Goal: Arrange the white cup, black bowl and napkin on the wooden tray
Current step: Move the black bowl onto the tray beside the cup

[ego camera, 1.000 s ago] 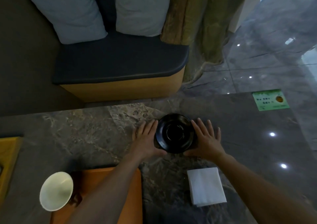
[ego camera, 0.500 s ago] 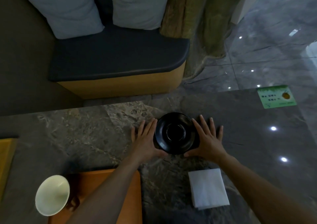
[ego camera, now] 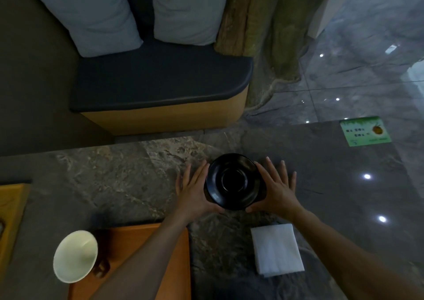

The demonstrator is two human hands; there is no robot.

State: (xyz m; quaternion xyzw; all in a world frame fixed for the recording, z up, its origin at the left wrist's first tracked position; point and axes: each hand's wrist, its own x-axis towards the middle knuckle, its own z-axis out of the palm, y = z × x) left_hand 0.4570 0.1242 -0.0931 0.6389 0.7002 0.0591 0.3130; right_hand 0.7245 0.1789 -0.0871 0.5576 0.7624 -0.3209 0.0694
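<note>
The black bowl (ego camera: 234,181) stands upright on the marble table near its far edge. My left hand (ego camera: 195,191) and right hand (ego camera: 275,191) press against its two sides, fingers stretched out flat and thumbs meeting the near rim. The folded white napkin (ego camera: 277,250) lies on the table below my right wrist. At the lower left is the orange wooden tray (ego camera: 124,240), partly hidden by my left forearm. The white cup (ego camera: 75,256) stands at the tray's left edge; I cannot tell if it is on the tray.
A yellow wooden object (ego camera: 11,208) pokes in at the left edge. A green card (ego camera: 364,131) lies at the table's far right. Beyond the table's far edge sits a dark cushioned bench (ego camera: 160,81) with two grey pillows, and glossy floor to the right.
Both hands stay at the bowl's sides and the bowl has not visibly moved. Only the view has shifted slightly.
</note>
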